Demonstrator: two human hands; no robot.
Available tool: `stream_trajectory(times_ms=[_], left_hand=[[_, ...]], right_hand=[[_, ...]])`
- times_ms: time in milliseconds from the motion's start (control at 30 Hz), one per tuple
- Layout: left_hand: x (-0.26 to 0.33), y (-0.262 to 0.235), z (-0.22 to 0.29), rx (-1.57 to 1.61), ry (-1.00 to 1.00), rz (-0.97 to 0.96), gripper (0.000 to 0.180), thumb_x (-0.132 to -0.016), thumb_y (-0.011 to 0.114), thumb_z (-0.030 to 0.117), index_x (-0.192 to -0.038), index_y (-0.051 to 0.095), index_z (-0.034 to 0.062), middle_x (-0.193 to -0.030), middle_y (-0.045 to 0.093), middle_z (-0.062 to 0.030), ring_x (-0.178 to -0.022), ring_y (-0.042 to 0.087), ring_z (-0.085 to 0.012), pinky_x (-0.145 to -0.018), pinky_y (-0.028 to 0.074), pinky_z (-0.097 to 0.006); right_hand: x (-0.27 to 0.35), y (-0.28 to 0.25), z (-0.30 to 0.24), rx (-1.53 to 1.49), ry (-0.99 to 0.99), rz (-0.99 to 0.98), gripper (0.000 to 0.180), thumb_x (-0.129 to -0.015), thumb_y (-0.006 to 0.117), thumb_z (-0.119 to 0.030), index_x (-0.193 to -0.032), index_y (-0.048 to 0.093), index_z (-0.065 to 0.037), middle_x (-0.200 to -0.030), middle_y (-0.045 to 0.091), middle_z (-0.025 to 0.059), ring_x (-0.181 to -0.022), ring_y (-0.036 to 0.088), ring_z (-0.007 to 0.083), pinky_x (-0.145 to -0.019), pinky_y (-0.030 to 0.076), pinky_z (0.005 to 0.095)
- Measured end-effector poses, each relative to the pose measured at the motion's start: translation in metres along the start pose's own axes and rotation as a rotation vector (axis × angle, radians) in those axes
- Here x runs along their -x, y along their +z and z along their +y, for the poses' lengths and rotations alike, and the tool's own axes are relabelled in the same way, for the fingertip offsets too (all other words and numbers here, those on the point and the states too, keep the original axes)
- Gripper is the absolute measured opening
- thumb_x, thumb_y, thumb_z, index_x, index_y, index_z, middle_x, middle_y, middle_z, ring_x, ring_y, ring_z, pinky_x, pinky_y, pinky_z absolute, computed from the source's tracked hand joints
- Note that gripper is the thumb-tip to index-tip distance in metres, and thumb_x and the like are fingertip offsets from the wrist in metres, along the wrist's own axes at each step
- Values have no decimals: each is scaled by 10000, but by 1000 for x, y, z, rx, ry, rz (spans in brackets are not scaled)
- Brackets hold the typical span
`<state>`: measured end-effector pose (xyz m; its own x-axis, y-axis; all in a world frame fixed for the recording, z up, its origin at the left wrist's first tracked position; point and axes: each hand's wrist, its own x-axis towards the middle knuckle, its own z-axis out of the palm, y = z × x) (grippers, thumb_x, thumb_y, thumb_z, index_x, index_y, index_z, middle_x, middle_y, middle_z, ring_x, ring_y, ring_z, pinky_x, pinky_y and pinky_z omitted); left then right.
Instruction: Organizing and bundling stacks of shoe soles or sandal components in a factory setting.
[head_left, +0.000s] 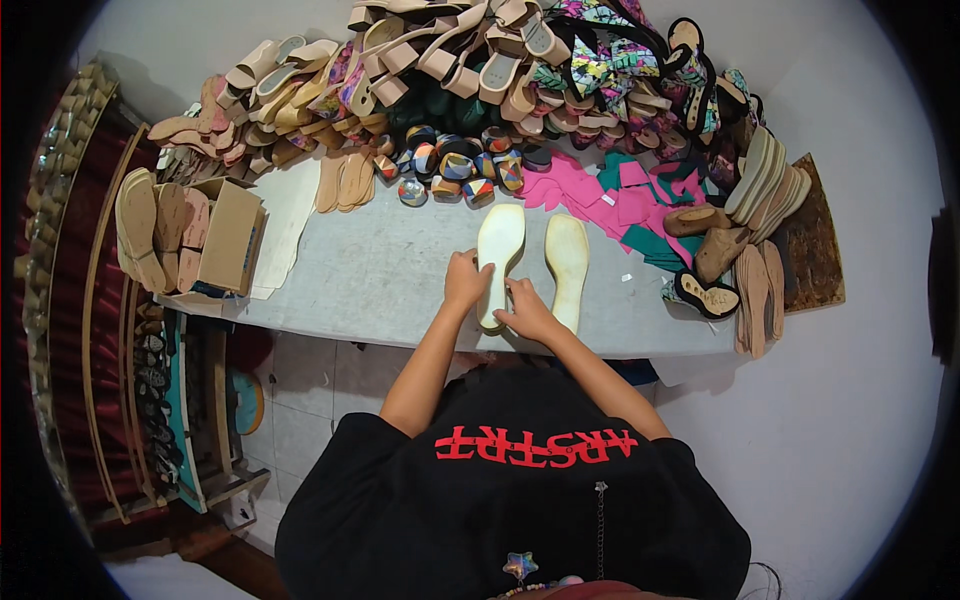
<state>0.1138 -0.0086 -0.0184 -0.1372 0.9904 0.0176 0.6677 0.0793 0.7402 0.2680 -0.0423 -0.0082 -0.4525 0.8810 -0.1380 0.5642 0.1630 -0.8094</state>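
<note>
A pale cream shoe sole (501,236) stands toe-away near the table's front edge, held between both of my hands. My left hand (467,280) grips its left side, the thumb lying on the upper face. On the right side, my right hand (527,311) closes on the narrow heel part with thumb and fingers. A second cream sole (567,262) lies flat just to the right, its heel end partly hidden behind my right hand and wrist. The undersides of both soles cannot be seen.
Heaped sandals (430,50) line the back of the grey table (350,260). Patterned heel pieces (455,165) and pink fabric scraps (600,195) lie ahead. A cardboard box (232,240) with insoles stands left; wooden shoe lasts (720,252) sit right. A rack (65,200) is far left.
</note>
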Motion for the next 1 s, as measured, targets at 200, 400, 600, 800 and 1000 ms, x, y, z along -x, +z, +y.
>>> stream_trajectory(times_ms=[200, 400, 600, 800, 1000], left_hand=[[5, 8, -3, 36, -33, -25, 468, -682, 678, 170, -1093, 536, -1, -874, 548, -216, -828, 545, -337, -745, 439, -378], [14, 11, 15, -42, -41, 77, 606, -689, 661, 170, -1203, 393, -7, -1079, 430, -233, -980, 444, -373, -834, 381, -413], [13, 40, 66, -22, 203, 195, 585, -684, 634, 167, -1188, 374, 20, -1206, 280, -227, -1120, 264, -391, -917, 266, -484], [7, 86, 124, 36, 409, -11, 526, -689, 630, 178, -1153, 413, 60, -1228, 262, -218, -1142, 251, -392, -915, 264, -492], [-3, 134, 182, 125, 544, -143, 462, -694, 638, 211, -1104, 467, 84, -1194, 296, -233, -1102, 283, -397, -919, 261, -479]], right_hand=[[4, 5, 2, 25, 36, -49, 685, -684, 638, -209, -1234, 331, 61, -1028, 414, 279, -954, 475, 418, -858, 403, 402], [7, -5, 10, -69, 11, 25, 623, -719, 637, -180, -1234, 348, 22, -1032, 417, 227, -792, 529, 281, -740, 444, 338], [15, -61, 21, -271, 13, 289, 529, -729, 634, -127, -1186, 403, 5, -1017, 432, 168, -709, 558, 184, -650, 466, 276], [44, -134, 49, -332, 5, 680, 403, -737, 615, -80, -1117, 483, -44, -987, 483, 98, -715, 540, 135, -578, 443, 229], [78, -205, 99, -448, -26, 921, 311, -769, 576, -40, -1075, 515, -31, -1000, 495, 66, -724, 507, 89, -570, 420, 197]])
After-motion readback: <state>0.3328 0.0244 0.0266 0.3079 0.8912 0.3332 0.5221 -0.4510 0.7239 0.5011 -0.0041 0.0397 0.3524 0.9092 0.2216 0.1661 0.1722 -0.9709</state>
